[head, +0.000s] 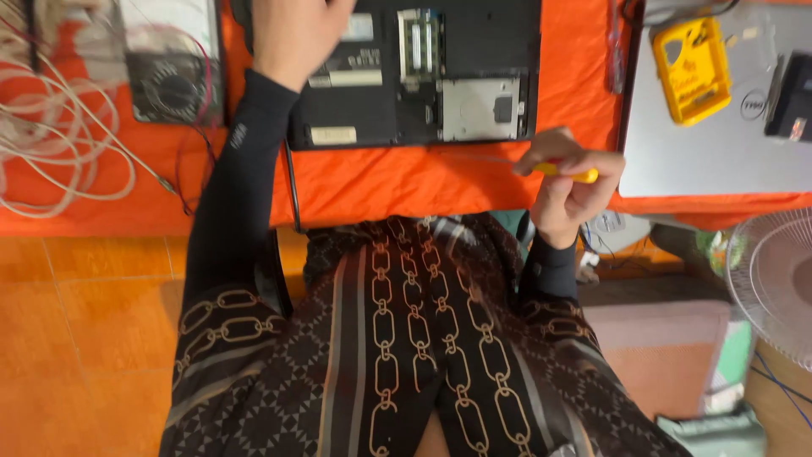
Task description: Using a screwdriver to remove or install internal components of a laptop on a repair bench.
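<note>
Orange cloth (440,182) covers the table, where an opened black laptop base (423,76) lies underside up. Right hand (565,182) grips a yellow-handled screwdriver (562,172) just before it. Left hand (296,34) rests on the base, seemingly curled; blurred.

Bench layout
Opened laptop (414,76) lies centre on cloth (423,182); cables (59,127) left, closed laptop (710,144) right, case (692,69) on it.

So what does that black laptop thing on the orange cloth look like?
The opened laptop lies bottom-up on the orange cloth, its cover off. Inside show a silvery drive bay, green memory sticks and pale stickers. The left hand rests on its left part. The right hand, near its front edge, holds a yellow-handled screwdriver.
</note>
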